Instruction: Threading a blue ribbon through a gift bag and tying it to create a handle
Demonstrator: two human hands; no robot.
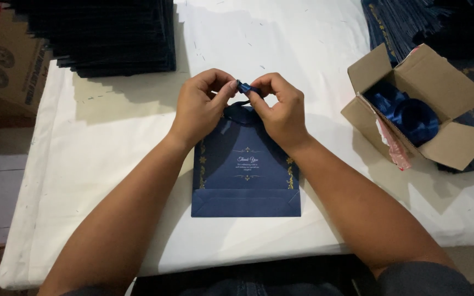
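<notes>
White-covered table point(111, 164) seen from above. Tall stack of dark blue flat bags point(105, 33) placed at far left corner; brown carton point(4, 60) beside it, off table edge. Open cardboard box point(440, 104) set at right, filled with blue ribbon coils point(407, 112). Navy paper gift bag point(245, 175) with gold ornament laid flat at centre, bottom fold toward person. Left hand point(201, 107) and right hand point(281, 109) held at bag's top edge, fingertips pressed together, pinching blue ribbon end point(246, 87) between them.
</notes>
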